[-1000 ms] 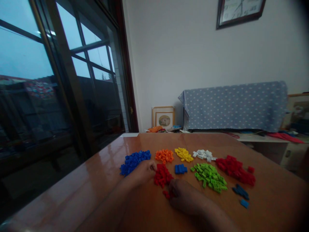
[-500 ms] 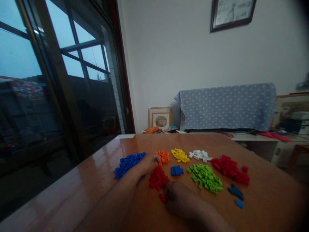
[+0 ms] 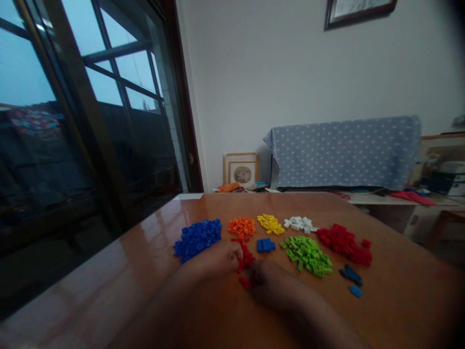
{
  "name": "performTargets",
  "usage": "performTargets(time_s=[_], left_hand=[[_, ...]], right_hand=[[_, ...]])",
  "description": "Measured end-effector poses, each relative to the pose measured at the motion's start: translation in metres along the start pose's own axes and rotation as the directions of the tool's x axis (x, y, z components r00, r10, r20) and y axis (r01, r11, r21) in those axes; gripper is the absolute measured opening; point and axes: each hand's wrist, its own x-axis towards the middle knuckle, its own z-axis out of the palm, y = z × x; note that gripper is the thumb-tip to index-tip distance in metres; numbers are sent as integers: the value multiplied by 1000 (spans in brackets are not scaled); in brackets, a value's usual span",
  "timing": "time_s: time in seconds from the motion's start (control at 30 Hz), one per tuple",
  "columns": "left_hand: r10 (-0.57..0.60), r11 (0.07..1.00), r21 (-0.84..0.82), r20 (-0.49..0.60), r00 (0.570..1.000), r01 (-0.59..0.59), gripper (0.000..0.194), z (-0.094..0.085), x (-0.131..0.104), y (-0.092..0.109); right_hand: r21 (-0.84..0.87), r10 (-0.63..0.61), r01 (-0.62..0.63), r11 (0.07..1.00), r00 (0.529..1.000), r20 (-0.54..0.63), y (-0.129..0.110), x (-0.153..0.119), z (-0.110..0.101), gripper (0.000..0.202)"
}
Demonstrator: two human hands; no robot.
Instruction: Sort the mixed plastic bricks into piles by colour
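My left hand [image 3: 229, 255] is curled against the left side of a small heap of red toy bricks [image 3: 247, 256] and covers part of it. What its bent fingers hold, if anything, is hidden. At the heap's near right edge, my right hand [image 3: 269, 283] rests low over the table. Its fingers are bent together on a red toy brick [image 3: 250, 281], partly hidden by the hand. Another loose red brick [image 3: 242, 281] lies just left of those fingertips. Beyond my left wrist is a large blue brick pile [image 3: 199, 236].
Behind the red heap lie orange bricks [image 3: 241, 226], yellow bricks [image 3: 270, 224] and white bricks [image 3: 300, 224]. Joined blue bricks [image 3: 266, 245], green bricks [image 3: 308, 255] and a bigger red pile [image 3: 345, 245] spread rightward. Dark blue pieces [image 3: 351, 275] lie nearer on the brown table [image 3: 385, 310].
My left hand has drawn back from beside the orange bricks onto the red heap. The red heap now looks smaller, partly covered by that hand. My right hand stays by the red bricks. The view has tilted down.
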Motion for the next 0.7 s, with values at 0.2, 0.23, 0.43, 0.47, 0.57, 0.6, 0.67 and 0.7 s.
performTargets(time_s=[0.2, 0.23, 0.43, 0.47, 0.57, 0.6, 0.67, 0.7], left_hand=[[30, 985, 171, 29, 999, -35, 23, 23, -16, 14], [40, 980, 193, 26, 999, -45, 22, 26, -16, 15], [84, 977, 200, -18, 996, -79, 16, 37, -20, 18], [89, 977, 197, -18, 996, -83, 16, 38, -20, 17], [88, 979, 188, -16, 996, -84, 12, 36, -22, 13], [81, 981, 177, -26, 996, -75, 12, 34, -23, 10], [64, 990, 133, -64, 996, -55, 13, 27, -23, 4], [49, 994, 105, -94, 994, -39, 14, 23, -23, 1]], right_hand=[[22, 31, -32, 999, 999, 15, -4, -1, -9, 22], [29, 33, -33, 999, 999, 23, -6, -3, -12, 24], [42, 10, -10, 999, 1000, 16, -13, -6, -15, 24], [42, -3, 2, 999, 1000, 8, -12, -5, -14, 23], [17, -6, 6, 1000, 1000, -19, -6, -2, -12, 21], [5, 9, -9, 1000, 1000, -22, -4, -1, -11, 21], [-6, 42, -42, 999, 999, -19, -1, 0, -10, 21], [-6, 56, -56, 998, 998, -11, 1, 1, -9, 20]])
